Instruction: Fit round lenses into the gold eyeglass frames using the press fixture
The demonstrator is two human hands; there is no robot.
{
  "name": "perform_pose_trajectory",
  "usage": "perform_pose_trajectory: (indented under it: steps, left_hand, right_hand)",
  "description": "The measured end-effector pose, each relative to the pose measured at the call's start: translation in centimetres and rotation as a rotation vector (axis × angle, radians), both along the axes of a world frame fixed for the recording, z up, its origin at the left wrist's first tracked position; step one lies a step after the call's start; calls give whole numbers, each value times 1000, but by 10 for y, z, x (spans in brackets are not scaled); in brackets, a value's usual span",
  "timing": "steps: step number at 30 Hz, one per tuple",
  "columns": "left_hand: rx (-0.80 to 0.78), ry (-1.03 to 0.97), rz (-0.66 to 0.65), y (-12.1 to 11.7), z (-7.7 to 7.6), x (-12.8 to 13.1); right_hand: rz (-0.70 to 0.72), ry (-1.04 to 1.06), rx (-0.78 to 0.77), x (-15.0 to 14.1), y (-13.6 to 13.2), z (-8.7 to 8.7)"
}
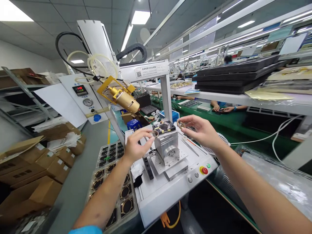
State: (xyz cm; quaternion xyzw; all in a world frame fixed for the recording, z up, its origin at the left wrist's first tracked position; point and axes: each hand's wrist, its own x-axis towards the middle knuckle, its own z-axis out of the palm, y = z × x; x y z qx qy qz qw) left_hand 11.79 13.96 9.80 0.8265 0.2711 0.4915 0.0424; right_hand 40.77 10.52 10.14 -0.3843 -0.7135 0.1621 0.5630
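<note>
My left hand (137,146) pinches a small metal ring (154,134) between thumb and fingertips, just left of a black jig (163,127). That jig sits on top of a silver metal fixture block (165,146). My right hand (201,130) holds a similar gold-toned ring (180,124) in its fingertips, just right of the jig. Neither ring appears to touch it. Above both hands hangs a brass dispensing barrel (123,100) in a yellow bracket. Below my left forearm lies a plastic tray (110,185) of round gold-rimmed parts.
The white benchtop dispenser base (156,201) carries a red emergency stop (204,170) and buttons. A gauge panel (83,100) stands to the left, with cardboard boxes (31,172) beyond. A co-worker's hands (219,108) rest on a green workbench, under a shelf of black trays (234,76).
</note>
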Motion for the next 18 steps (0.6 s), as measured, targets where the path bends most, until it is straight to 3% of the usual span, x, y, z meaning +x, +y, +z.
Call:
perform_pose_trajectory:
  steps: [5, 10, 15, 18]
  left_hand:
    - [-72, 212, -1, 38, 20, 44]
    - [-144, 400, -63, 44, 23, 48]
    - [-72, 521, 25, 35, 6, 40]
    - [-40, 520, 45, 39, 1, 37]
  right_hand:
    - [-45, 123, -124, 31, -56, -43]
    - [-150, 190, -348, 58, -98, -103]
    - [-228, 214, -663, 66, -106, -188]
    - [-312, 60, -755, 59, -96, -224]
